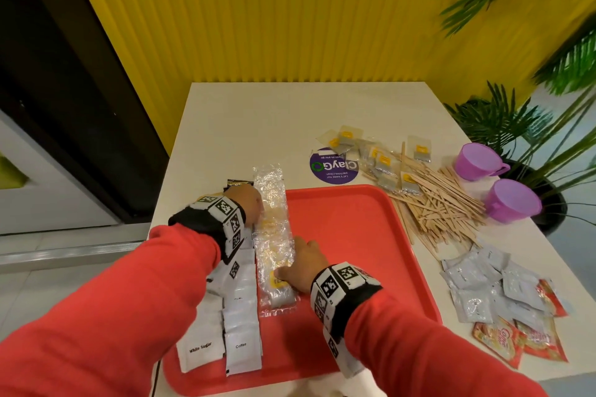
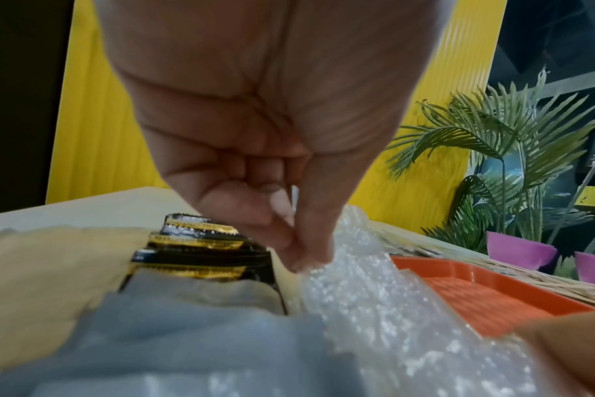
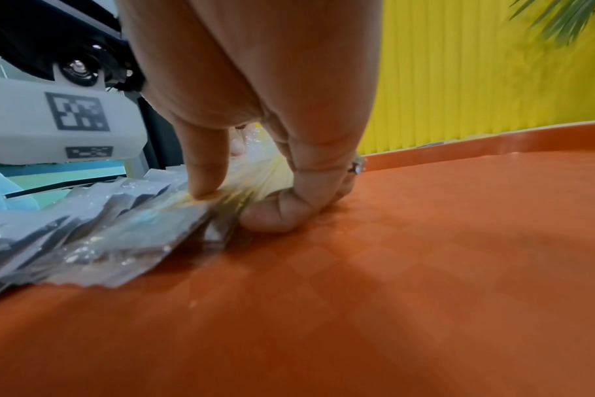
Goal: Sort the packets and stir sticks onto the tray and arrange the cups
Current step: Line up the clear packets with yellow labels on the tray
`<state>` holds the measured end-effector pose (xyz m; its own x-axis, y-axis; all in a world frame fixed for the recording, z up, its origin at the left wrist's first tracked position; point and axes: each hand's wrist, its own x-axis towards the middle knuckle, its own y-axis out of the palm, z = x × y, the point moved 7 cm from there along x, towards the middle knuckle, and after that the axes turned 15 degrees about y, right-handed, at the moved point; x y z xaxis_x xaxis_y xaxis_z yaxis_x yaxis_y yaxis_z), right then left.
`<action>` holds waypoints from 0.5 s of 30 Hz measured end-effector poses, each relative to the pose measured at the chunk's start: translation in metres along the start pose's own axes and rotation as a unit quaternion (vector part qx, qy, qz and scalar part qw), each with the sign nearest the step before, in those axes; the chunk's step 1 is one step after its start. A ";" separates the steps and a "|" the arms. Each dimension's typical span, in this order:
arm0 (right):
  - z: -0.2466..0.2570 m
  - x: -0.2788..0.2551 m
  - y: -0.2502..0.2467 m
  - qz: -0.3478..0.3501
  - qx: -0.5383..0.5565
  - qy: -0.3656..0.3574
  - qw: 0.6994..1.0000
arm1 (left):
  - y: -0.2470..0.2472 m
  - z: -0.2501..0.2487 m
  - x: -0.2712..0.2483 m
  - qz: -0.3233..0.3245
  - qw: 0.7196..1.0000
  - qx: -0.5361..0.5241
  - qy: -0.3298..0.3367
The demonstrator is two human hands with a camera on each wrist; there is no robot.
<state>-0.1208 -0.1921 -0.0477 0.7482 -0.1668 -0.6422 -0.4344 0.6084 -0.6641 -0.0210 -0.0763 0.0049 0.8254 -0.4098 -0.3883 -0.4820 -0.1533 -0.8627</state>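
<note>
i saw the red tray (image 1: 348,235) on the white table (image 1: 245,126), with a row of clear tea packets (image 1: 274,235) lying along its left side beside white sugar and coffee packets (image 1: 238,309). my left hand (image 1: 246,206) pinched the far part of that clear row between thumb and fingertips (image 2: 303,257). my right hand (image 1: 303,264) pressed on the near part, forefinger (image 3: 207,172) down on the wrappers, other fingers curled against the tray. loose tea packets (image 1: 377,158), stir sticks (image 1: 442,203), silver packets (image 1: 490,284) and two purple cups (image 1: 477,161) lay off the tray to the right.
</note>
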 end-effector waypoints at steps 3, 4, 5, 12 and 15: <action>0.003 0.000 0.000 0.006 0.004 -0.004 1.000 | -0.003 0.005 0.008 -0.023 0.999 -0.023 -0.003; 0.004 0.000 0.000 0.008 0.002 -0.005 1.000 | -0.005 0.006 0.009 -0.036 0.999 -0.031 -0.002; 0.005 0.000 0.000 0.010 -0.001 -0.008 1.000 | -0.007 0.007 0.009 -0.050 0.998 -0.035 -0.003; -0.001 -0.003 0.006 0.047 -0.048 -0.016 0.998 | -0.003 0.007 0.006 -0.049 0.998 -0.017 0.027; -0.001 -0.007 0.010 0.060 -0.065 -0.024 0.996 | 0.013 -0.006 -0.001 0.003 0.998 0.032 0.061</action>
<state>-0.1309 -0.1861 -0.0500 0.7087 -0.0607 -0.7029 -0.5805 0.5161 -0.6298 -0.0302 -0.0830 -0.0039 0.7790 -0.5177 -0.3537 -0.4634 -0.0952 -0.8810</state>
